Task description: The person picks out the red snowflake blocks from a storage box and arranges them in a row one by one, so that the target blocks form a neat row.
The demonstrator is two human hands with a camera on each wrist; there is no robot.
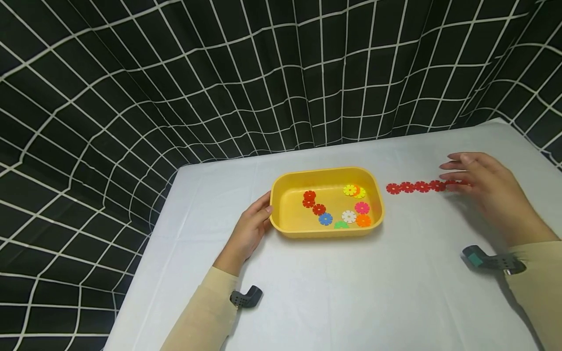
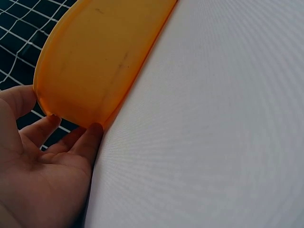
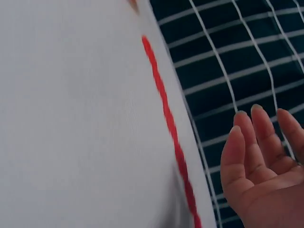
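Black cloth ruled with white lines, the curtain [image 1: 219, 73] fills the far side of the room and both flanks, hanging in soft folds that bend its grid. It reaches down to the back edge of the white table [image 1: 307, 292], whose pale covering shows faint creases and soft shadows beside the arms. Two beige sleeves [image 1: 197, 317] come in from the near side, each with a dark wrist device [image 1: 248, 296] strapped on.

On the table, around its middle and toward the back, sits the yellow tray [image 1: 290, 209], round-cornered and upright. The left hand [image 1: 248, 229] grips its left end, thumb at the rim, fingers against the outer wall. The right hand [image 1: 487, 190] hovers with loose, spread fingers, holding nothing, over the far right end of the row of red discs [image 1: 422, 186], which runs nearly straight along the table right of the tray.

Smallest are the loose notched discs [image 1: 325, 219] inside the tray: red, blue, green, white, pink, orange and yellow, some overlapping.
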